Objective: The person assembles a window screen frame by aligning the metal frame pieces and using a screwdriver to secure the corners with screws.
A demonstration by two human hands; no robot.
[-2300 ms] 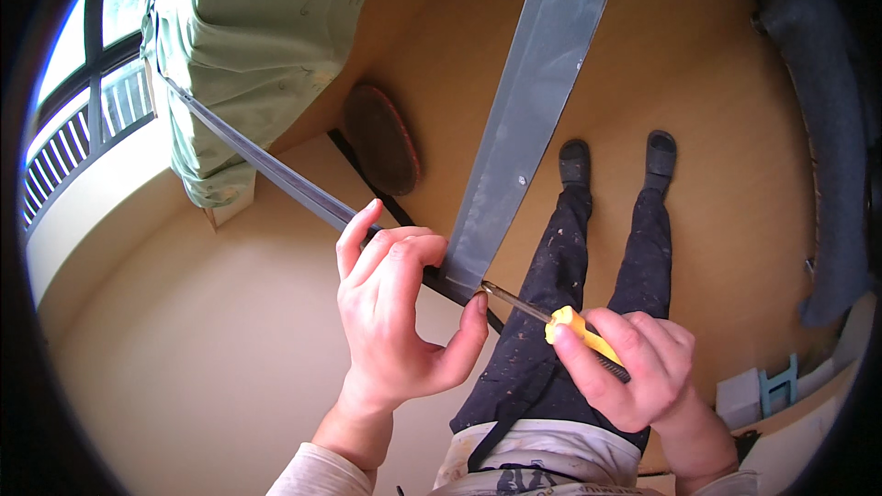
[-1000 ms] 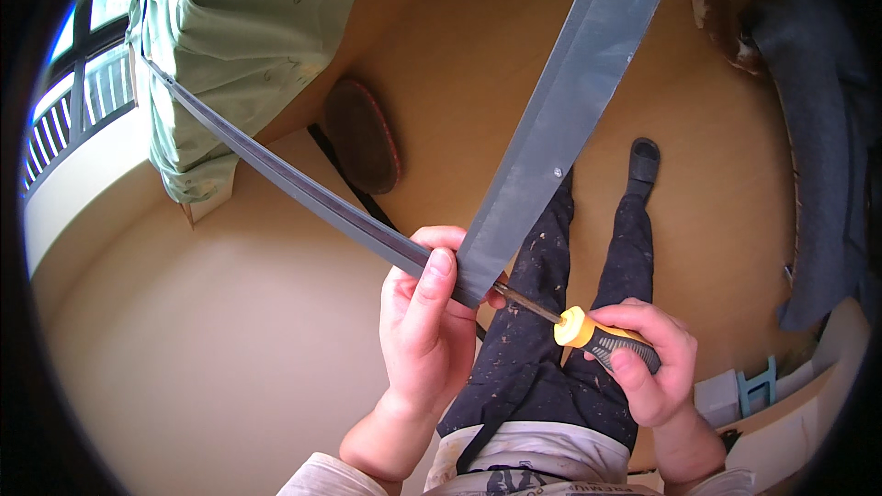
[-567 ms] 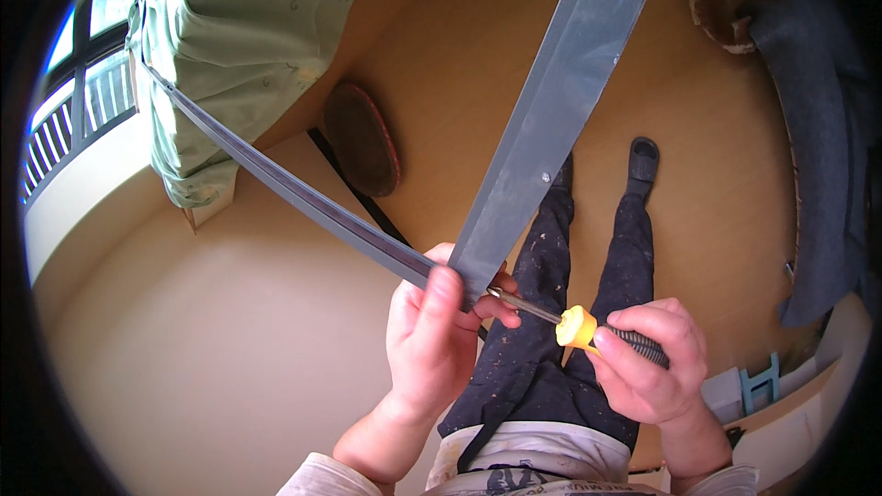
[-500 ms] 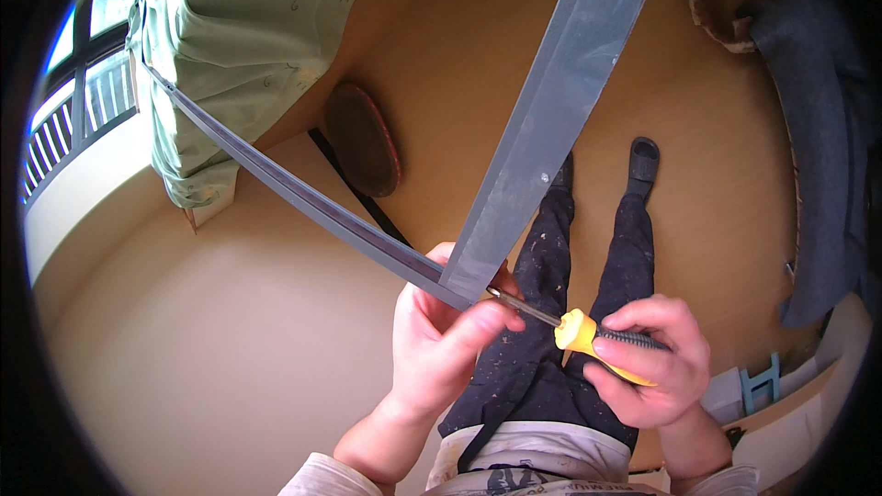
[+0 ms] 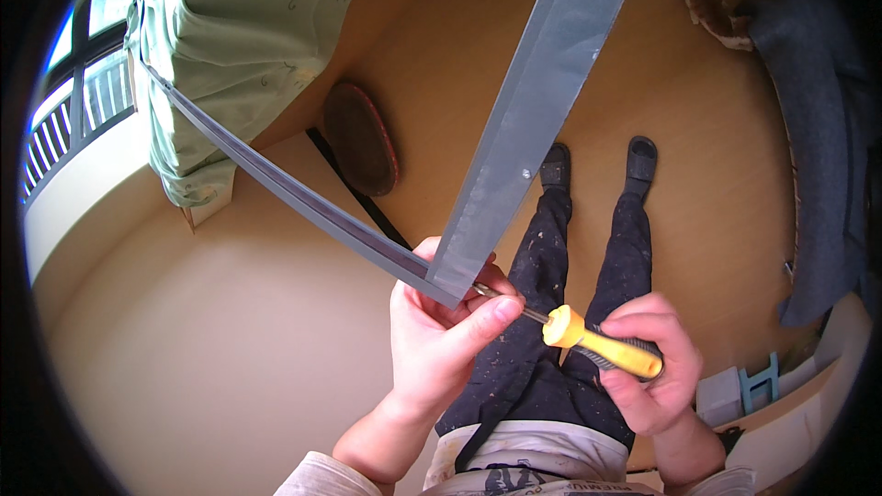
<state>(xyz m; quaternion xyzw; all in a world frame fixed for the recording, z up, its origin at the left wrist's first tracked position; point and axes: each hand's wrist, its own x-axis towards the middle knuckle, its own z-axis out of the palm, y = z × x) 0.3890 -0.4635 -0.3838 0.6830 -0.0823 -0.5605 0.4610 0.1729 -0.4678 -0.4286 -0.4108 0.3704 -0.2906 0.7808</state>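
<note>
Two grey metal bars meet at a corner: a wide flat bar (image 5: 528, 119) rising toward the upper right, and a narrow grooved bar (image 5: 289, 193) running to the upper left by the window. My left hand (image 5: 432, 349) is closed around this corner, thumb and fingers pinched near a screwdriver's tip. The screwdriver (image 5: 602, 349) has a yellow and black handle, and its metal shaft points at the corner's end. My right hand (image 5: 657, 381) is wrapped round the handle. Whatever the tip meets is hidden by my left fingers.
A green curtain (image 5: 248, 55) hangs by the window at upper left. On the brown floor lies a dark oval object (image 5: 361, 140) with a reddish rim. Dark grey cloth (image 5: 822, 156) drapes at right, beside a reddish-brown and white shape (image 5: 712, 14). A light-blue piece (image 5: 759, 384) stands lower right.
The bars' corner and my left hand have shifted slightly left. The screwdriver's handle has turned to show more yellow, and my right hand's grip on it has changed.
</note>
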